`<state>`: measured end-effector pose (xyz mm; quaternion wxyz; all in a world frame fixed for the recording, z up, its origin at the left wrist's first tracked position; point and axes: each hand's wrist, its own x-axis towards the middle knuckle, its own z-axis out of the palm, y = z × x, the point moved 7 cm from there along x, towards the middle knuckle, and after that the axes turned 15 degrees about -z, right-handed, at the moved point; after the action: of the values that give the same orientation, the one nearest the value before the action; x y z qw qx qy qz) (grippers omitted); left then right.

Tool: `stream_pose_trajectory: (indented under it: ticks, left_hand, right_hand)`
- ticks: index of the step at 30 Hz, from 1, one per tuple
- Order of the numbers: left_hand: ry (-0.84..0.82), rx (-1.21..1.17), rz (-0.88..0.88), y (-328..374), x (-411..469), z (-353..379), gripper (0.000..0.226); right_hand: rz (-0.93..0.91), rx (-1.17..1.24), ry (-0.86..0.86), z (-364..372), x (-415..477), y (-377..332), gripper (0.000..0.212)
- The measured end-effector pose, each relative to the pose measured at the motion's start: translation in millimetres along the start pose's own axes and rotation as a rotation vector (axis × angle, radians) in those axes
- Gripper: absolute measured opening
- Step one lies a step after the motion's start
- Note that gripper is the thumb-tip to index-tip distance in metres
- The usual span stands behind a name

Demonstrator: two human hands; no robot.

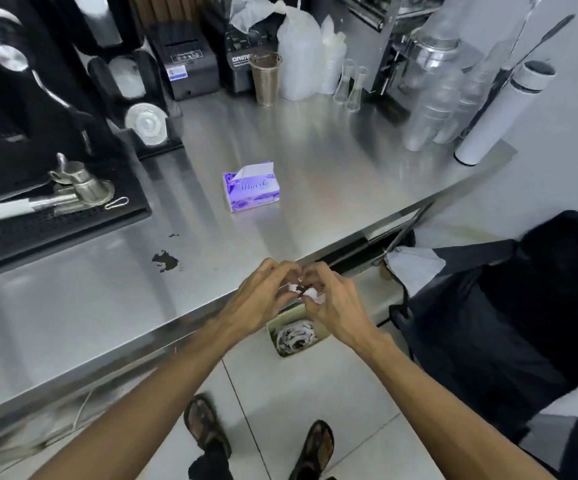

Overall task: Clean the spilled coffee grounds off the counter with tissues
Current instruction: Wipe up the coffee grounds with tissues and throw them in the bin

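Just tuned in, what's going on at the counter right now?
A person's left hand and right hand together pinch a crumpled tissue with dark grounds in it. They hold it just past the counter edge, above a small bin on the floor with used tissues in it. A dark patch of coffee grounds lies on the counter, not yet wiped. The purple tissue pack sits further back.

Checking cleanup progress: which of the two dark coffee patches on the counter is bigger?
The front coffee patch, nearer the counter edge, is a broad blot; the rear coffee patch, toward the black mat, is only a thin streak.
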<state>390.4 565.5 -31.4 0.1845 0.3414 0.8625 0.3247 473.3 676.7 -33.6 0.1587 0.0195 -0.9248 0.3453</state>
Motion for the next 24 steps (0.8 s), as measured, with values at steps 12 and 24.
stream_pose_trajectory:
  ticks: [12, 24]
  left_hand:
    - [-0.064, -0.031, -0.123, -50, 25, 133, 0.050]
    - [-0.089, 0.126, -0.137, -281, 87, 366, 0.018]
  right_hand:
    - [0.027, 0.004, -0.097, 43, -54, 106, 0.043]
    - [0.145, -0.040, -0.208, 279, -127, 329, 0.041]
